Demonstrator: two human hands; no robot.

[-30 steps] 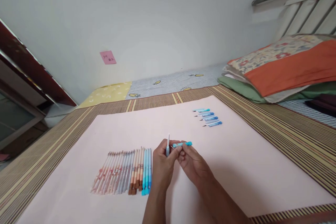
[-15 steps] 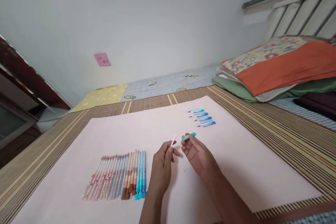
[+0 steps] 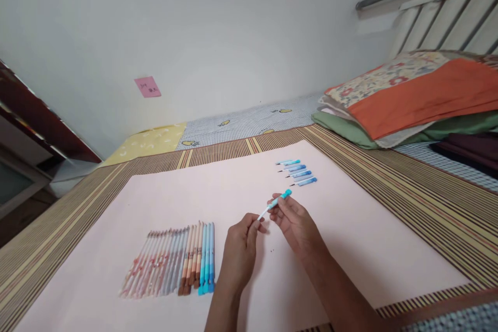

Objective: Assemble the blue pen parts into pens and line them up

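Between finger and thumb, my left hand [image 3: 241,241] pinches a thin white pen refill [image 3: 263,213]. My right hand [image 3: 295,220] holds a turquoise pen barrel [image 3: 279,199] with a brighter blue end pointing up and away. The refill's upper end meets the barrel's near opening; how far it reaches inside is hidden. Beyond my hands lie several blue pen parts [image 3: 298,173] in short rows, some with dark tips. To the left, assembled pens [image 3: 167,259] lie side by side, running from pink and grey to brown and blue.
Pale pink paper [image 3: 155,197] covers a striped mat [image 3: 93,202]. At the right is a stack of folded cloth [image 3: 420,109] in orange, floral and green. A pink note [image 3: 148,86] is stuck to the wall. Tiny dark specks lie near my right hand.
The refill and the barrel, apart before, now meet end to end in one line. The refill has tilted toward the barrel, and my right hand has risen slightly.
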